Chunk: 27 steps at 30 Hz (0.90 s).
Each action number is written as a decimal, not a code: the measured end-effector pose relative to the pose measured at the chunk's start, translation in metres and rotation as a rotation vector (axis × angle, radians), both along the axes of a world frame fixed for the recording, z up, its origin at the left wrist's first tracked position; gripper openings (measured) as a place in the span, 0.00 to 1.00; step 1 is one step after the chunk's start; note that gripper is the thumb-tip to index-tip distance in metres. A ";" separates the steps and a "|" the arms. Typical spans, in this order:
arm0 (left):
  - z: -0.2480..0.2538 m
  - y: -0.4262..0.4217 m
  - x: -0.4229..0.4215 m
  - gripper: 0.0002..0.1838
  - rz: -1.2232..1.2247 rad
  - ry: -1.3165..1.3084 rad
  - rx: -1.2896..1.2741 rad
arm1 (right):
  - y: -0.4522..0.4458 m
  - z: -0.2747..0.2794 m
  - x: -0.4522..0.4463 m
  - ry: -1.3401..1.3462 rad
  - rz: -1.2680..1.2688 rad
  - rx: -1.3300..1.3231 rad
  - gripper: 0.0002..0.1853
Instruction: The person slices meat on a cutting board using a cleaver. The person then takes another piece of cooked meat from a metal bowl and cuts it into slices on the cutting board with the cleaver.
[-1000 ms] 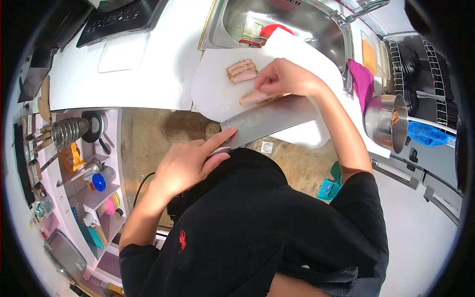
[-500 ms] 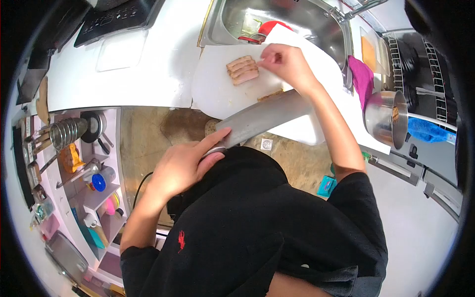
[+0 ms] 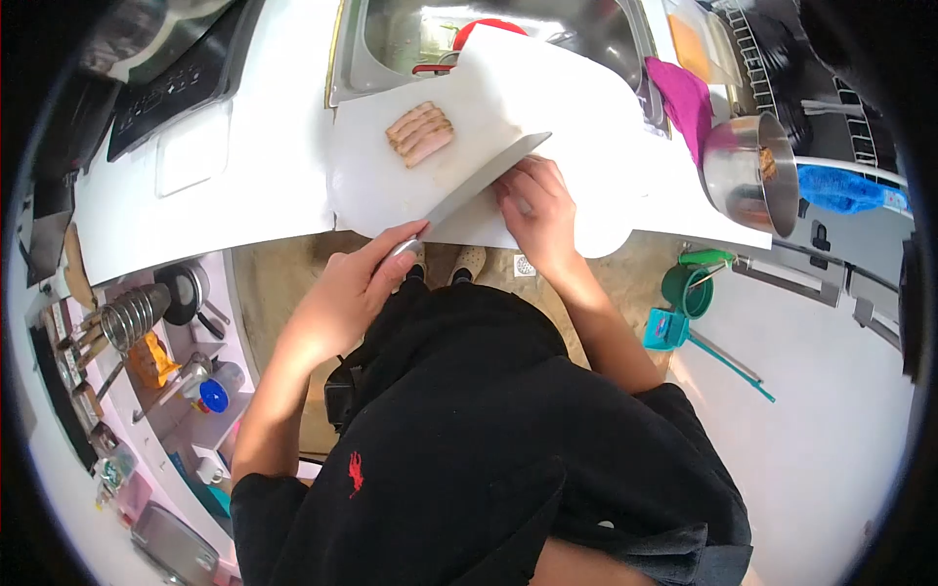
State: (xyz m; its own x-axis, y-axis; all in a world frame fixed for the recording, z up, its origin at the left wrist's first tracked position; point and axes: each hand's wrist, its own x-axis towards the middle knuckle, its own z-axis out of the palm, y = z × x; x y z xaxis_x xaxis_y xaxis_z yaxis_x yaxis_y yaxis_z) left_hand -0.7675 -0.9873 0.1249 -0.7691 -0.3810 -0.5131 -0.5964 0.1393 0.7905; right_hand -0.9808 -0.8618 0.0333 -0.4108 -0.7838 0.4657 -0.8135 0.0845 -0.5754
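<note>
My left hand (image 3: pixel 347 293) is closed round the handle of a wide-bladed kitchen knife (image 3: pixel 486 181), with the forefinger stretched along it. The blade stands on edge over the white cutting board (image 3: pixel 366 200), slanting up to the right. Right behind the blade, my right hand (image 3: pixel 540 215) is low on the board with its fingers curled in. Whatever is under those fingertips is mostly hidden by the blade and the hand. Several slices of cooked meat (image 3: pixel 420 134) with browned edges lie side by side on the board, left of the blade.
Beyond the board is a steel sink (image 3: pixel 396 39) with a red item (image 3: pixel 489 32) in it. To the right stand a steel pot (image 3: pixel 733 171) with a brown piece inside and a magenta cloth (image 3: pixel 679 103). A flat black cooktop (image 3: pixel 181 93) sits at the left.
My right hand has come down from beside the meat slices to the board behind the knife. The blade has turned from lying nearly flat to on edge. The camera view has shifted.
</note>
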 end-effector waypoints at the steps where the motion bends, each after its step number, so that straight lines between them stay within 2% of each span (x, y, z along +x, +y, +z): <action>1: 0.004 0.002 -0.002 0.21 -0.022 -0.045 -0.023 | 0.001 -0.002 0.000 0.000 -0.019 0.021 0.14; 4: 0.001 0.007 -0.002 0.22 -0.036 -0.019 -0.099 | 0.003 -0.012 -0.001 -0.017 -0.009 0.010 0.15; 7: -0.004 0.014 0.005 0.22 -0.039 0.118 -0.165 | 0.002 -0.014 0.001 -0.064 -0.047 0.030 0.19; 10: 0.013 0.013 0.004 0.22 -0.046 0.032 -0.089 | 0.002 -0.006 0.003 -0.084 -0.024 0.031 0.21; 13: 0.003 0.015 0.008 0.22 -0.033 0.111 -0.123 | 0.003 -0.006 0.003 -0.127 -0.020 0.085 0.22; 16: 0.009 0.012 0.005 0.22 -0.037 -0.002 -0.102 | 0.002 -0.009 0.003 -0.100 -0.026 0.054 0.22; 22: 0.001 0.011 0.006 0.23 -0.034 0.046 -0.114 | 0.001 -0.007 0.007 -0.183 -0.075 0.077 0.21; 27: 0.013 0.006 -0.007 0.22 -0.055 -0.037 -0.076 | -0.003 -0.007 0.009 -0.151 -0.119 0.070 0.21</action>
State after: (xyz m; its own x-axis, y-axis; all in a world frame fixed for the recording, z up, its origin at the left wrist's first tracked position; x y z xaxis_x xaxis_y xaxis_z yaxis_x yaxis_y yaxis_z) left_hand -0.7746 -0.9810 0.1379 -0.7709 -0.3773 -0.5132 -0.6151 0.2314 0.7537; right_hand -0.9715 -0.8644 0.0262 -0.5631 -0.7543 0.3376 -0.7005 0.2189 -0.6792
